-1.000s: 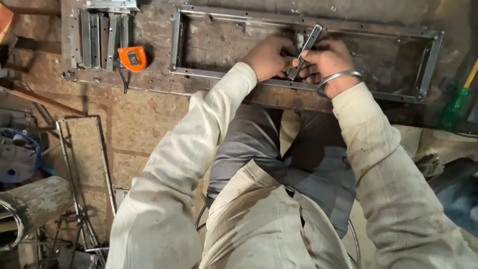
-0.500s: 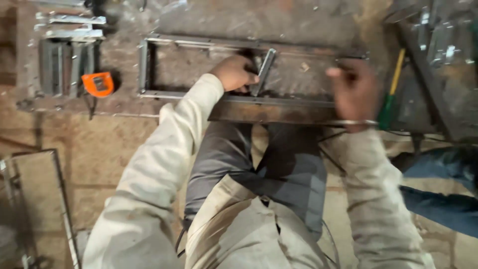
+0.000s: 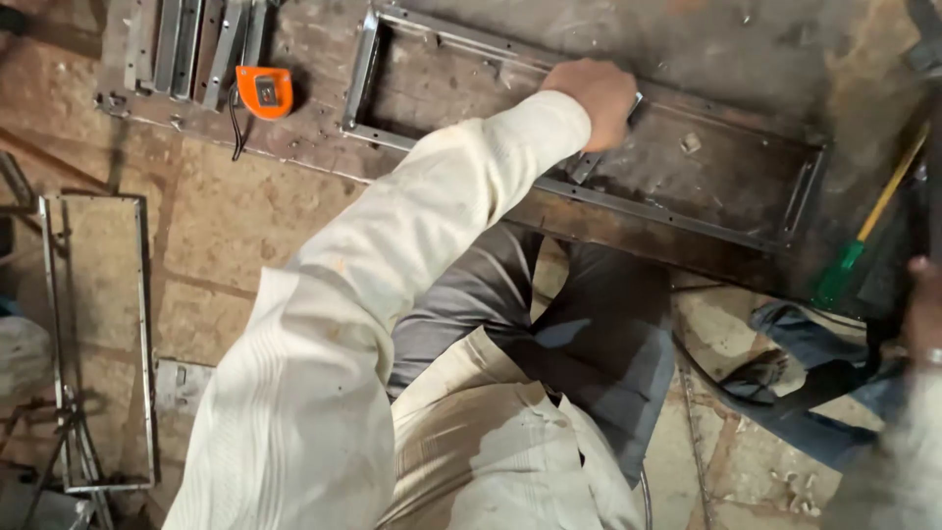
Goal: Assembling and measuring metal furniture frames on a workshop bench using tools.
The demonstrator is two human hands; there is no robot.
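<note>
Head view, reading left to right. Bundle of grey flat steel strips (image 3: 186, 44) is lying at the far left of the rusty steel work plate (image 3: 687, 39), long axes running away from the person. Just right of it, a round orange tape measure (image 3: 264, 91) is sitting on the plate with its black strap trailing toward the near edge. Off the plate, a thin welded rectangular steel frame (image 3: 98, 339) is lying on the stone floor at the lower left.

Long rectangular steel angle frame (image 3: 451, 39) is lying flat on the plate, long axis running from upper left down to the right, short ends at the left and right.

Left hand (image 3: 596, 98) is reaching across the frame and closing over a short grey metal bar (image 3: 587, 163). Fingers are curled shut around its upper end; only the lower end is showing, resting against the frame's near rail. Bar's long axis is crossing the frame's, pointing from the hand back toward the person.

Green-and-yellow-handled tool (image 3: 863, 240) is leaning at the plate's right end, well apart from the bar.

Right hand (image 3: 922, 309) is blurring at the right edge; whether it is open or closed, cannot tell. Left hand is clearly the nearer to the bar.
</note>
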